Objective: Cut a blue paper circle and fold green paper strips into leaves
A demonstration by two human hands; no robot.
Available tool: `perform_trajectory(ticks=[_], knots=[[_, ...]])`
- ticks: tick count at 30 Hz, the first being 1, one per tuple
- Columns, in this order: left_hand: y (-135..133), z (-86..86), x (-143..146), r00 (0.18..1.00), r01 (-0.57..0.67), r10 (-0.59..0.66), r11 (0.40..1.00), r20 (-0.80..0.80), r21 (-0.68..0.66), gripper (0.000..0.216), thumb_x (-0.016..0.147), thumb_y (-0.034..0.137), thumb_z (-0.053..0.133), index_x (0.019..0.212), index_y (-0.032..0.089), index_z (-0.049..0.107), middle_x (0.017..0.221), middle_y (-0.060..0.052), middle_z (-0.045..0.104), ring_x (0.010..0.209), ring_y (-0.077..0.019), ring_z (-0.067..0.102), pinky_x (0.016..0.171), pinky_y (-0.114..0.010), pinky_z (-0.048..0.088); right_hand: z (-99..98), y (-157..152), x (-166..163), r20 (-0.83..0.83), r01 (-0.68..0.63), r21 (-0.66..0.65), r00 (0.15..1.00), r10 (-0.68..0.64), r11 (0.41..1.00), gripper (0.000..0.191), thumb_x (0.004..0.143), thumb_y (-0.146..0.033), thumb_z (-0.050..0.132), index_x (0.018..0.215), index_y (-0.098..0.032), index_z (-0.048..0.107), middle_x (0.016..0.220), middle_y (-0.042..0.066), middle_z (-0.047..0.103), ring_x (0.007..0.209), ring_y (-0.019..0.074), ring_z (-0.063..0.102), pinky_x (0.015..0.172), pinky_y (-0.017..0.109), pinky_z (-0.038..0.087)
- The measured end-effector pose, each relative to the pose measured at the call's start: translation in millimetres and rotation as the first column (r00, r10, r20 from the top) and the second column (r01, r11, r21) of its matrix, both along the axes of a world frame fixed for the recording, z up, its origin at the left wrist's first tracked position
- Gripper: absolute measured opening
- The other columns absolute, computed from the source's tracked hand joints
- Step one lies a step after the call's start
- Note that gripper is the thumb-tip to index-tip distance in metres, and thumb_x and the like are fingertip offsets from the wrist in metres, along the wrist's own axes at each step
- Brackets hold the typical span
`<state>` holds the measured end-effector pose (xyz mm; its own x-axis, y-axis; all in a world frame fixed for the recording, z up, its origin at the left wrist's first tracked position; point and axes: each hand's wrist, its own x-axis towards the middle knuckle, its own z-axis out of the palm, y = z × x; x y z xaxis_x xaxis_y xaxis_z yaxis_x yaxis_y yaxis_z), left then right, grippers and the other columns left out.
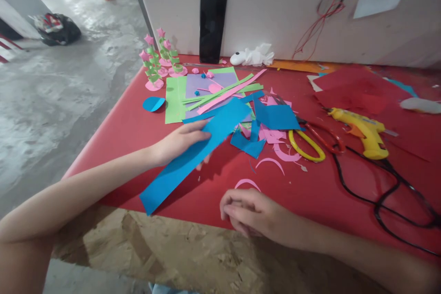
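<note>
Pinching a long blue paper strip (pixel 179 170) between thumb and fingers, the left hand (pixel 179 142) holds it slanted just above the red table (pixel 131 124), its lower end past the near edge. The right hand (pixel 255 213) rests on the table with its fingers curled in together and nothing visible in them, near a pink paper arc (pixel 247 183). Farther out lie blue and pink scraps (pixel 272 124), scissors (pixel 320 156) with yellow and red handles, a yellow glue gun (pixel 361 131) and pink-and-green paper trees (pixel 158 62).
</note>
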<state>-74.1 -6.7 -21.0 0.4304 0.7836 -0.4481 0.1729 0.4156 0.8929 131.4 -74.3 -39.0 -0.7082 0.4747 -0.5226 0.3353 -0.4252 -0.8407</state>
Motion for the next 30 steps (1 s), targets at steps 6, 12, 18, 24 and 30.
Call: perform_trajectory(ticks=[6,12,18,24,30], knots=[[-25.2,2.9,6.3,0.866,0.498,-0.477,0.848,-0.148,0.182,0.019,0.094,0.033,0.039,0.087,0.018,0.049,0.069,0.001,0.066,0.054,-0.0091,0.061,0.053,-0.021,0.049,-9.3,1.5,-1.1,-0.040,0.173,-0.052,0.984,-0.175,0.983,0.038,0.084,-0.054,0.046,0.072,-0.018,0.045,0.048,-0.007,0.044,0.037,0.0031,0.033,0.037,0.019,0.025],[-14.1,0.6,1.2,0.740,0.634,-0.276,0.590,-0.613,0.500,0.037,0.097,0.040,0.031,0.087,0.016,0.058,0.077,-0.003,0.069,0.070,-0.0124,0.065,0.065,-0.023,0.050,-3.6,2.0,-1.3,-0.052,0.289,-0.059,0.955,-0.292,0.956,0.038,0.082,-0.052,0.049,0.071,-0.015,0.052,0.046,-0.007,0.042,0.037,0.0026,0.032,0.035,0.019,0.021],[32.7,-19.5,-30.4,0.565,0.631,0.293,0.448,-0.772,0.633,0.035,0.093,0.030,0.037,0.112,0.014,0.061,0.121,-0.014,0.062,0.118,-0.0278,0.054,0.096,-0.043,0.048,-0.8,20.2,3.4,-0.078,0.353,-0.067,0.931,-0.358,0.933,0.031,0.081,-0.041,0.051,0.064,-0.016,0.052,0.043,-0.005,0.045,0.033,0.0021,0.030,0.032,0.018,0.016],[47.7,-29.6,-44.3,0.522,0.659,0.275,0.472,-0.808,0.586,0.035,0.090,0.029,0.040,0.111,0.017,0.066,0.116,-0.010,0.068,0.109,-0.0251,0.062,0.091,-0.037,0.052,0.5,56.3,1.9,-0.092,0.336,-0.138,0.933,-0.349,0.932,0.034,0.089,-0.036,0.049,0.061,-0.015,0.045,0.045,-0.008,0.040,0.034,0.0005,0.024,0.033,0.016,0.016],[46.3,-22.1,-42.4,0.569,0.611,0.253,0.507,-0.783,0.608,0.032,0.086,0.025,0.043,0.097,0.016,0.071,0.102,-0.009,0.073,0.095,-0.0226,0.067,0.082,-0.032,0.052,-6.7,95.7,0.0,-0.007,0.288,-0.211,0.955,-0.296,0.934,0.029,0.091,-0.040,0.052,0.099,-0.012,0.058,0.082,0.000,0.059,0.063,0.0064,0.054,0.055,0.021,0.048]])
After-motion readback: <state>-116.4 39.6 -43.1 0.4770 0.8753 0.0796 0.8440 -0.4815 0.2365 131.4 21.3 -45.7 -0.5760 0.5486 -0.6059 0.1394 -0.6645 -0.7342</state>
